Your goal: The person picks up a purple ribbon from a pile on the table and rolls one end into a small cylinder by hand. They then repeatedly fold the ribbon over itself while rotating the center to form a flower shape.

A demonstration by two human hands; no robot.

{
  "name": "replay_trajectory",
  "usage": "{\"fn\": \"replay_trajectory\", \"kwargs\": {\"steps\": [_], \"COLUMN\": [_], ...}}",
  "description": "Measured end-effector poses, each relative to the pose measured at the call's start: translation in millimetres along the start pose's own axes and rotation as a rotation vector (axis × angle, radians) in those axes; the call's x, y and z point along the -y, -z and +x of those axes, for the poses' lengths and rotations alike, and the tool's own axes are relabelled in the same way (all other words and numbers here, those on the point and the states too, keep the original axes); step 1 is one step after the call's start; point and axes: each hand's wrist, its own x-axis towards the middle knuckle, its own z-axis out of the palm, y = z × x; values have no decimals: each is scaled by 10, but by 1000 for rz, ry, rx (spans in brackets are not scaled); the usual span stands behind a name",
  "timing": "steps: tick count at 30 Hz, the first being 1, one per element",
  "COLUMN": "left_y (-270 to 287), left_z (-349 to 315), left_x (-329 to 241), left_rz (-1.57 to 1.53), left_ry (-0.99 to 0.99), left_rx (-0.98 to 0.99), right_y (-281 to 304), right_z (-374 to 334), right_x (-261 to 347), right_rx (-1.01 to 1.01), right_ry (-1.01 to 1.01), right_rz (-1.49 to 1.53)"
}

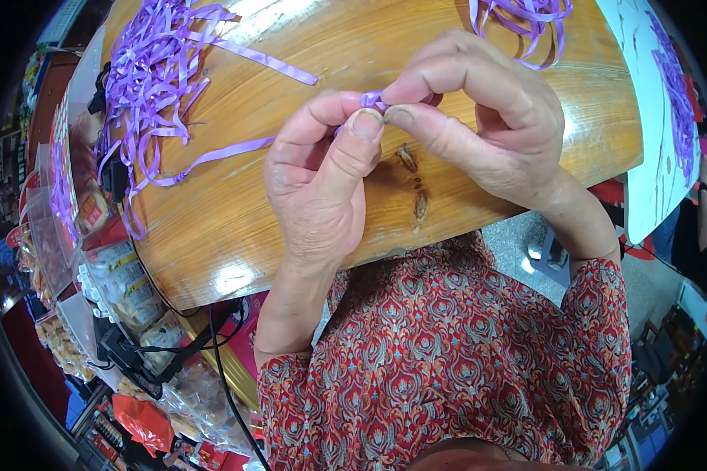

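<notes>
Above the wooden table, both my hands meet at a small bunched part of a purple satin ribbon (371,100). My left hand (322,161) pinches it between thumb and forefinger. From behind that hand, a purple strip (226,151) runs left toward the pile. My right hand (487,110) also pinches at the ribbon, its thumb tip touching my left thumb. Whether the bunched part is a knot or a loop is mostly hidden by the fingertips. A tangled heap of purple ribbons (153,67) lies at the table's far left, with one loose end stretching toward the middle.
The wooden table (236,212) has a curved edge near my body. More purple ribbons (530,23) lie at its far right. Beyond stands a white table (644,180) with another ribbon pile. Packaged goods, black cables (220,369) and a red bag (144,424) are at lower left.
</notes>
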Motion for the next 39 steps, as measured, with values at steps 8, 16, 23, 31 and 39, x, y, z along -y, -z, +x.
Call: {"fn": "replay_trajectory", "kwargs": {"steps": [8, 16, 23, 31, 39], "left_y": [-11, -15, -83, -43, -57], "left_z": [0, 22, -22, -6, -8], "left_x": [-8, 6, -25, -28, -40], "left_rz": [145, 216, 97, -39, -1], "left_ry": [-99, -92, -16, 85, 51], "left_rx": [45, 97, 4, -8, -42], "right_y": [20, 45, -23, -55, 6], "right_z": [32, 10, -40, -50, 0], "right_x": [5, 4, 14, 22, -7], "right_rx": [17, 7, 8, -2, -117], "right_ry": [154, 127, -339, -512, -317], "right_rz": [-61, -63, 506, 761, 647]}}
